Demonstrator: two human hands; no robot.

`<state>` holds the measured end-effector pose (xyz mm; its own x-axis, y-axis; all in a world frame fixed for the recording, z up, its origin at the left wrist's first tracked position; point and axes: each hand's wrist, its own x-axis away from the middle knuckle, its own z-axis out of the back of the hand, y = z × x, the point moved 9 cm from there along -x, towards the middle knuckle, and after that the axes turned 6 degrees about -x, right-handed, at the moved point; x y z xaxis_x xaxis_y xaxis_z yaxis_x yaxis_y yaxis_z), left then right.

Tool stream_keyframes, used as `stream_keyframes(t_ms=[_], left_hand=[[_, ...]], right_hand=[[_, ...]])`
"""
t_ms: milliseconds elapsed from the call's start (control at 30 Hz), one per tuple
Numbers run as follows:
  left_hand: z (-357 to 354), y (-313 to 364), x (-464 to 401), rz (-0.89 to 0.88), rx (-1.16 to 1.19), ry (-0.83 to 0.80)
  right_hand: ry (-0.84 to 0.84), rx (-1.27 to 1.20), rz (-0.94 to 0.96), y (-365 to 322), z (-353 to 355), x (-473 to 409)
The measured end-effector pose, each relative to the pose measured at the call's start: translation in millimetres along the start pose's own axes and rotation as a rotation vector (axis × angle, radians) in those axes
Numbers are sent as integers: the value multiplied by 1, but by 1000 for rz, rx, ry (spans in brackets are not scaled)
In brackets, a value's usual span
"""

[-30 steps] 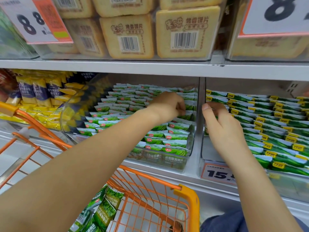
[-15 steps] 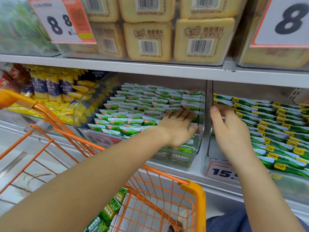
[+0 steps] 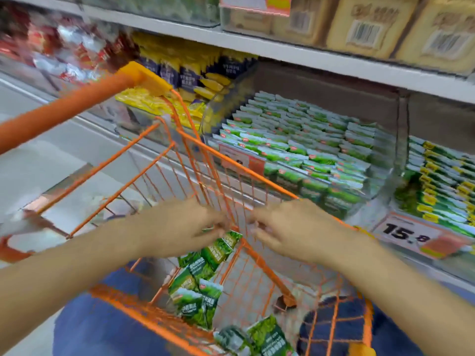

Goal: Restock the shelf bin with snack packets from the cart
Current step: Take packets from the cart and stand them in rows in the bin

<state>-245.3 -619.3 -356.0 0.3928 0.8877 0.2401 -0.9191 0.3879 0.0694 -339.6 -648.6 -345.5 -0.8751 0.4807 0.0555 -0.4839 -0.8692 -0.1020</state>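
Lying in the bottom of the orange wire shopping cart (image 3: 259,176), the loose green snack packets (image 3: 203,286) sit directly beneath both hands, the topmost one just under the fingertips of the left hand (image 3: 177,227). That hand hangs over the basket with its fingers reaching forward and down; motion blur hides whether they touch or pinch the packet, so its grip cannot be told. The right hand (image 3: 295,229) hovers beside it, fingers extended and loosely spread toward the left, holding nothing. The two hands are near each other, fingertips just apart.

About seven packets show in the cart, in a trail running from under the hands toward the bottom edge of the view.

Beyond the cart's far rim, the clear plastic shelf bin (image 3: 380,181) is packed with rows of matching green packets, too many and too blurred to count. Two hands, one cart and one such bin are in view.
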Motion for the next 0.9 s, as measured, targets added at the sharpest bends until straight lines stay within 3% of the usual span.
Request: stream_keyframes(t_ms=[67,200,333,500,600,800,900], left_hand=[[-26,-25,17,109,-64,-132],[-57,-68,37,353,-314,-350],[-49,-60,27,356,-261,-207],[-57,-66,30,363,-146,-258],[-58,-66,30,349,-60,-266],[-47,-62,29,327,-4,-156],[-28,-62,29,341,107,-17]], right_hand=[[-191,49,12,-15,-40,-19],[-398,220,151,-44,-109,-49],[-480,355,318,-65,-157,-71],[-575,443,169,-52,-198,-88],[-562,426,177,-54,-202,-92],[-617,181,81,-52,-161,-51],[-493,-124,-93,-38,-112,-33]])
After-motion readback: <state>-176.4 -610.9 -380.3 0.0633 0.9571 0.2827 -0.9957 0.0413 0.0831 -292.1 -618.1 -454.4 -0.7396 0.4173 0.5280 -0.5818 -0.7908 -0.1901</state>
